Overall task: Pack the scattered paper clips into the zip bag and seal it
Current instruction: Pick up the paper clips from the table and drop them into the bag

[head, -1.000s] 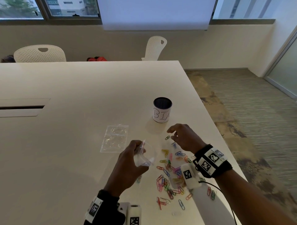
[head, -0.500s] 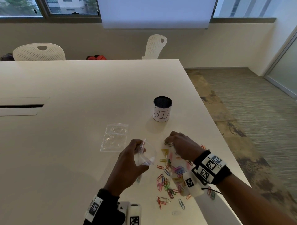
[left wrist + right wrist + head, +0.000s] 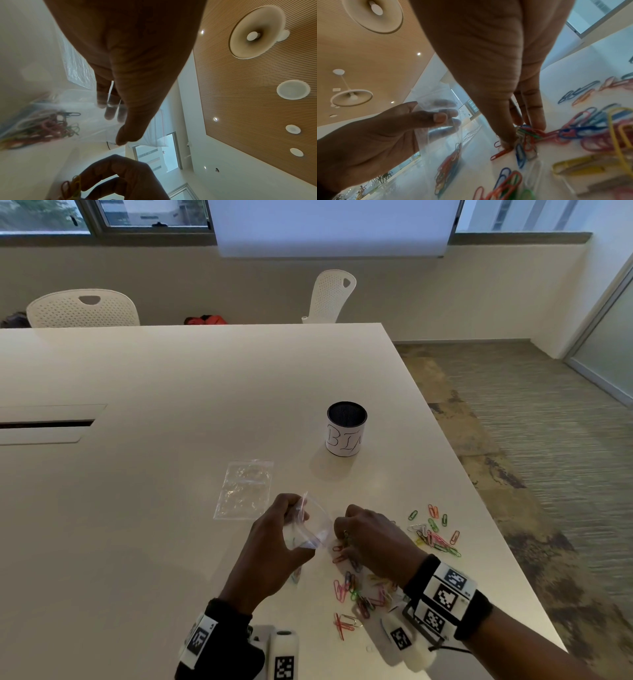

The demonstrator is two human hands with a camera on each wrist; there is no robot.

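Note:
My left hand (image 3: 287, 529) holds a clear zip bag (image 3: 313, 529) upright by its mouth, thumb and fingers pinching the rim (image 3: 443, 116). Several coloured paper clips (image 3: 42, 128) lie inside the bag (image 3: 448, 166). My right hand (image 3: 346, 537) is just right of the bag, thumb and fingers pinching a small bunch of clips (image 3: 527, 134) at the table surface. Many more coloured paper clips (image 3: 363, 594) are scattered on the white table (image 3: 171, 508) under and right of the right wrist, with another cluster (image 3: 435, 532) further right.
A second clear zip bag (image 3: 245, 489) lies flat left of the held one. A black cup with a white label reading BIN (image 3: 346, 433) stands behind the hands. The table's right edge (image 3: 479, 491) runs close to the far cluster of clips.
My right hand has come down and left from near the cup to the clips beside the bag and now pinches a bunch. The left hand has kept the bag still.

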